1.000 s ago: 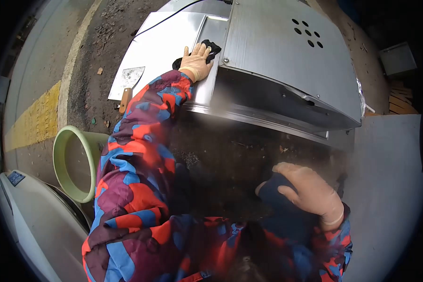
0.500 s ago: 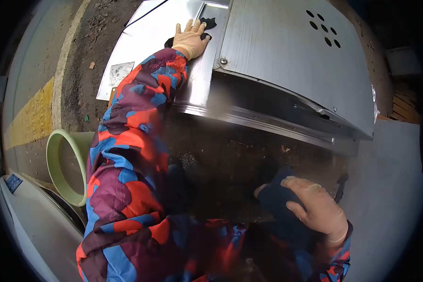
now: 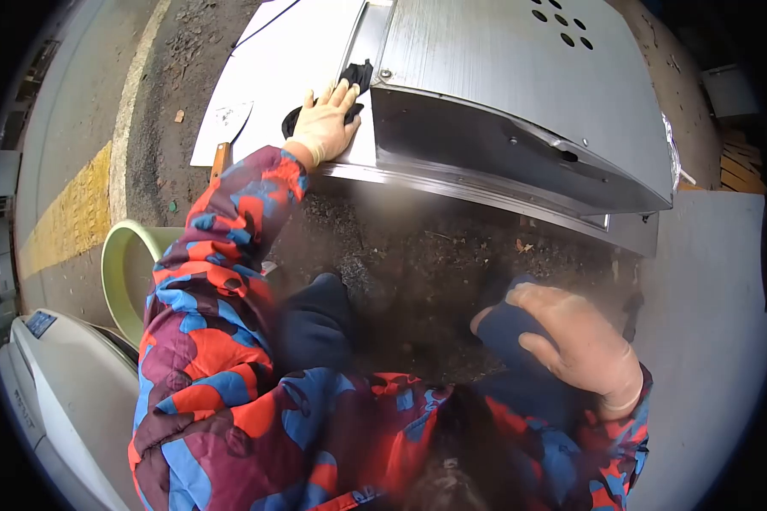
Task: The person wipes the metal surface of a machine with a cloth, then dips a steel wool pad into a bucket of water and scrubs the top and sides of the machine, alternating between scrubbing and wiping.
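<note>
My left hand (image 3: 324, 133), in a pale glove, lies flat with its fingers spread over a black cloth (image 3: 358, 77). It presses the cloth against a shiny metal surface (image 3: 268, 85), beside the corner of a raised metal housing (image 3: 486, 68). Parts of the cloth stick out past the fingertips and beside the wrist; the rest is hidden under the palm. My right hand (image 3: 579, 345), also gloved, rests over my dark blue trouser knee (image 3: 507, 341), its thumb apart from the fingers and nothing held in it.
A scraper with a wooden handle (image 3: 222, 158) lies on the metal at the left. A pale green bucket (image 3: 121, 281) stands by my left arm, near a light grey plastic object (image 3: 68, 392). At the right is a grey panel (image 3: 699, 315). Dirt ground (image 3: 426, 264) shows below the metal edge.
My left hand and the black cloth have come nearer to me along the metal, toward its front edge. The view has shifted a little. My right hand stays on the knee.
</note>
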The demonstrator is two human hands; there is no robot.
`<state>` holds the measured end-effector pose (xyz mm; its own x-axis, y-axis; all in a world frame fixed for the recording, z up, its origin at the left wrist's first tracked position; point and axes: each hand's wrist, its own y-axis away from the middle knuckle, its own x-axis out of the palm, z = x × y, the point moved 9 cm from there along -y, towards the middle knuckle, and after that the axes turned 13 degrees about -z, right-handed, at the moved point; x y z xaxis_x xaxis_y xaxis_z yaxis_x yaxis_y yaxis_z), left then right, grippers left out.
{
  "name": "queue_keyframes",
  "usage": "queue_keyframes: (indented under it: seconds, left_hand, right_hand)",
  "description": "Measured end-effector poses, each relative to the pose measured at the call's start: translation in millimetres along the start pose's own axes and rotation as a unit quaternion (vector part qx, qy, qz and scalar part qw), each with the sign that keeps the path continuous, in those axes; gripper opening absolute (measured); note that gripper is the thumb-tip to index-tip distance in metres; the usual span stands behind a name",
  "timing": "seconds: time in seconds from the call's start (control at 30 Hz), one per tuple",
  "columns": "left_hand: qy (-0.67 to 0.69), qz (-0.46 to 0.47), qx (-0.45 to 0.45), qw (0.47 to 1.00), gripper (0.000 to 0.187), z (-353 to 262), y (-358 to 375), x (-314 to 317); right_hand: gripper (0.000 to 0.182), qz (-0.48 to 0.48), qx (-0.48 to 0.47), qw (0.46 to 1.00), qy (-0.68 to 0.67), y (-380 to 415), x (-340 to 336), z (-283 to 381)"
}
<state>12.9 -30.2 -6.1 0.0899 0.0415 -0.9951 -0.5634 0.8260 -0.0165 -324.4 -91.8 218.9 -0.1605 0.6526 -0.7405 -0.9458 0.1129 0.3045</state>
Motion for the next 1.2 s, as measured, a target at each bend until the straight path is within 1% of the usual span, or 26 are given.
queue_keyframes:
  seconds: [0.07,0.13,0.2,0.23,0.27,0.3,0.33,0.37,0.43,0.47,0.5,0.6,0.63,0.73,0.9,0.97,1.0,1.07,1.1,1.2]
  left_hand:
    - [0.074,-0.071,0.011,0.995,0.058,-6.0,31.7,-4.1]
    - [0.082,-0.057,0.016,0.995,0.058,-11.8,51.7,-5.7]
    - [0.101,-0.065,0.031,0.992,0.057,-20.5,66.5,-2.7]
    - [0.136,-0.060,0.037,0.988,0.055,-29.6,76.9,-7.9]
    - [0.149,-0.096,0.056,0.983,0.055,-37.4,87.2,-11.6]
    - [0.158,-0.103,0.061,0.980,0.054,-42.9,95.9,-13.1]
    - [0.165,-0.112,0.066,0.978,0.053,-46.3,99.7,-14.6]
    - [0.188,-0.164,0.056,0.967,0.054,-47.1,101.5,-19.5]
    - [0.186,-0.168,0.046,0.967,0.056,-51.5,103.9,-23.5]
    - [0.186,-0.169,0.035,0.967,0.058,-55.5,105.3,-24.4]
    - [0.185,-0.251,0.029,0.950,0.056,-60.7,108.5,-34.5]
    - [0.217,-0.266,0.015,0.939,0.055,-65.2,107.4,-31.6]
    - [0.213,-0.296,0.026,0.931,0.051,-66.3,107.6,-34.9]
    - [0.240,-0.302,0.024,0.922,0.053,-67.1,107.3,-31.4]
    - [0.268,-0.282,0.022,0.921,0.047,-58.3,107.4,-45.1]
    - [0.255,-0.187,0.067,0.946,0.047,-55.8,99.0,-42.9]
    - [0.257,-0.188,0.065,0.946,0.047,-50.1,97.4,-40.3]
    - [0.231,-0.237,0.039,0.943,0.051,-36.0,94.1,-39.7]
    - [0.226,-0.190,0.027,0.955,0.052,-31.6,89.0,-30.7]
    - [0.169,-0.159,0.024,0.972,0.054,-28.8,74.6,-29.8]
  right_hand:
    - [0.043,-0.010,-0.017,1.000,0.005,4.1,2.2,8.6]
    - [0.042,-0.021,-0.035,0.999,0.012,7.9,4.9,16.3]
    - [0.042,-0.043,-0.059,0.997,0.017,11.0,4.7,23.9]
    - [0.042,-0.045,-0.061,0.997,0.019,12.7,5.4,25.9]
    - [0.042,-0.048,-0.063,0.997,0.024,14.6,6.7,28.0]
    - [0.042,-0.049,-0.065,0.996,0.027,16.7,7.9,30.4]
    - [0.042,-0.051,-0.067,0.996,0.027,16.9,7.6,32.8]
    - [0.042,-0.038,-0.055,0.997,0.028,17.1,8.8,33.3]
    - [0.042,-0.027,-0.044,0.998,0.032,19.3,12.0,32.0]
    - [0.042,-0.034,-0.064,0.997,0.034,20.7,13.5,32.6]
    - [0.042,-0.043,-0.084,0.995,0.036,22.0,12.8,34.0]
    - [0.041,-0.044,-0.094,0.994,0.029,24.4,11.2,37.5]
    - [0.041,-0.046,-0.096,0.994,0.030,23.7,10.0,38.1]
    - [0.042,-0.038,-0.098,0.994,0.032,22.9,9.4,40.3]
    - [0.041,-0.012,-0.085,0.996,0.026,17.0,10.9,46.4]
    - [0.041,-0.014,-0.087,0.996,0.030,14.7,11.2,44.5]
    - [0.041,-0.018,-0.081,0.996,0.027,13.8,11.3,42.3]
    - [0.041,-0.013,-0.073,0.997,0.032,11.9,11.8,38.7]
    - [0.042,-0.009,-0.064,0.997,0.033,11.8,13.0,35.9]
    - [0.042,-0.006,-0.050,0.998,0.043,13.0,17.1,28.7]
